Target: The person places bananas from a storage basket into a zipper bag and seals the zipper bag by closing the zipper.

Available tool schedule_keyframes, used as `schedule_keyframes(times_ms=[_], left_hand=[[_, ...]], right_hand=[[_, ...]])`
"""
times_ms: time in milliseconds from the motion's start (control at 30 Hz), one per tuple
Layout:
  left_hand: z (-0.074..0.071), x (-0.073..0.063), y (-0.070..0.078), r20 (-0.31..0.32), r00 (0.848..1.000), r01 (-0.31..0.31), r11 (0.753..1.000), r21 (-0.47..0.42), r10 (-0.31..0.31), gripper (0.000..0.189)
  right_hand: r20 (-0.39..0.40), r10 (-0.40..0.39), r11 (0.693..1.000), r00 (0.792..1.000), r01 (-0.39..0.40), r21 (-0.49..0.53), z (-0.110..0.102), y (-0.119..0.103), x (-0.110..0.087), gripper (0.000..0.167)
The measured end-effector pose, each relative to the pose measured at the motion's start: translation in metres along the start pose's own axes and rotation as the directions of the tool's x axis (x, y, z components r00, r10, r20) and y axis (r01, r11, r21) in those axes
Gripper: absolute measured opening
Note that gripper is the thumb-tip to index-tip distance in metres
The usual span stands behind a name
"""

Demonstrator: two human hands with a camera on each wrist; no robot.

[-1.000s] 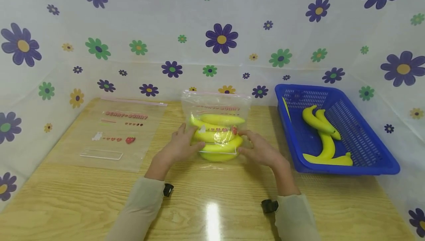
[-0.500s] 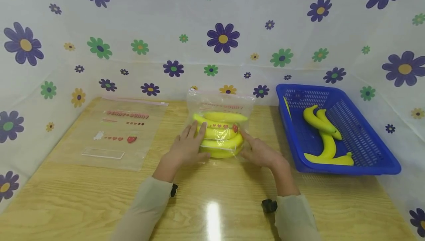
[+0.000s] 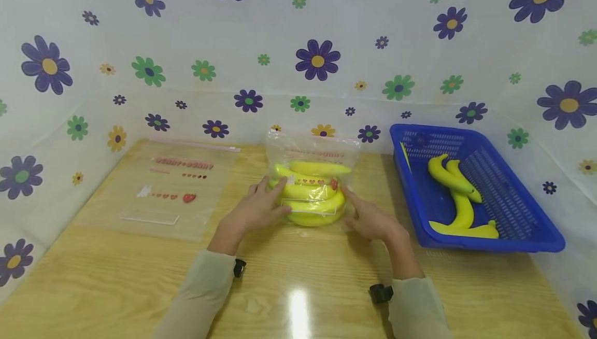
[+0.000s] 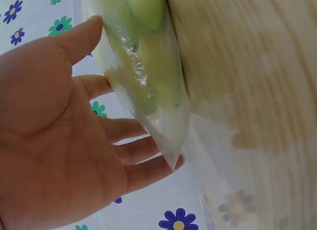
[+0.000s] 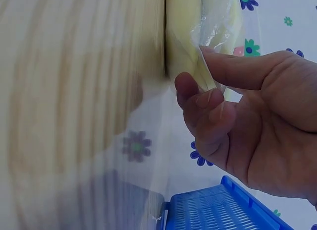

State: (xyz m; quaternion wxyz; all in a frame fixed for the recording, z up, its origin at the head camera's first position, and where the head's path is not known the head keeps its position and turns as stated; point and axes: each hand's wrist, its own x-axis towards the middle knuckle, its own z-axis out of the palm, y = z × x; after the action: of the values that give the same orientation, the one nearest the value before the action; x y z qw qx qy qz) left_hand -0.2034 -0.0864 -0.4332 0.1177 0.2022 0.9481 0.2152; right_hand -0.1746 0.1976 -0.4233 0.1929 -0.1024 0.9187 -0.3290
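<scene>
A clear zip bag (image 3: 313,148) lies at the middle of the table, printed with hearts and a strawberry. Several yellow bananas (image 3: 311,192) are stacked inside it. My left hand (image 3: 255,205) touches the bag's left side; in the left wrist view its fingers (image 4: 148,151) are spread and fairly straight along the plastic. On the right side, my right hand (image 3: 371,218) pinches the bag's edge, thumb (image 5: 233,67) over the plastic and the other fingers curled under it. The left wrist view shows the bananas tapering into the bag's slack corner (image 4: 171,145).
A second printed zip bag (image 3: 172,183) lies flat on the table (image 3: 261,292) at the left. At the right stands a blue basket (image 3: 527,248) with several bananas (image 3: 462,209) in it. A flower-print sheet (image 3: 270,12) hangs behind and along both sides.
The filled bag has shifted slightly right. My left hand leaned over the bag's left side half a second ago, then drew back to its edge. The right hand's fingers have drawn in at the edge.
</scene>
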Motion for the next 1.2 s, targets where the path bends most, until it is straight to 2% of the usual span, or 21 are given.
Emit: schedule_keyframes(times_ms=[100, 200, 500, 667, 833, 933, 1033, 1200], left_hand=[[0.0, -0.003, 0.002, 0.013, 0.999, 0.03, 0.999, -0.012, -0.03, 0.078], [0.0, -0.005, 0.005, 0.013, 0.999, 0.033, 0.999, -0.01, -0.033, 0.078], [0.002, -0.004, 0.013, 0.005, 1.0, 0.014, 1.0, -0.001, -0.014, 0.078], [0.005, -0.001, 0.013, 0.04, 0.999, 0.011, 1.0, -0.026, -0.01, 0.078], [0.002, 0.005, 0.009, 0.014, 1.0, -0.015, 0.999, -0.034, 0.016, 0.079], [-0.003, 0.005, 0.004, 0.007, 1.0, 0.005, 0.999, -0.043, -0.004, 0.079], [-0.014, -0.001, -0.003, 0.0, 0.999, 0.04, 0.998, -0.049, -0.04, 0.075], [-0.038, -0.016, -0.02, -0.018, 0.995, 0.093, 0.993, -0.072, -0.095, 0.072]], right_hand=[[-0.006, -0.007, 1.0, 1.0, 0.006, -0.021, -0.001, 0.001, 0.0, 0.078], [-0.007, 0.001, 0.999, 1.0, -0.001, -0.037, -0.002, 0.001, -0.001, 0.077], [-0.019, 0.025, 1.0, 0.999, -0.025, 0.003, -0.001, 0.005, -0.005, 0.076], [-0.012, 0.035, 0.999, 0.999, -0.035, 0.018, -0.002, 0.008, -0.007, 0.078], [-0.041, 0.019, 0.999, 0.999, -0.017, 0.048, -0.006, 0.007, -0.01, 0.081], [-0.033, 0.029, 0.999, 0.999, -0.028, 0.041, -0.007, 0.007, -0.011, 0.08], [-0.049, 0.016, 1.0, 0.999, -0.016, -0.01, -0.008, 0.006, -0.013, 0.077], [-0.156, -0.065, 0.985, 0.986, 0.039, -0.166, -0.012, -0.001, -0.014, 0.062]])
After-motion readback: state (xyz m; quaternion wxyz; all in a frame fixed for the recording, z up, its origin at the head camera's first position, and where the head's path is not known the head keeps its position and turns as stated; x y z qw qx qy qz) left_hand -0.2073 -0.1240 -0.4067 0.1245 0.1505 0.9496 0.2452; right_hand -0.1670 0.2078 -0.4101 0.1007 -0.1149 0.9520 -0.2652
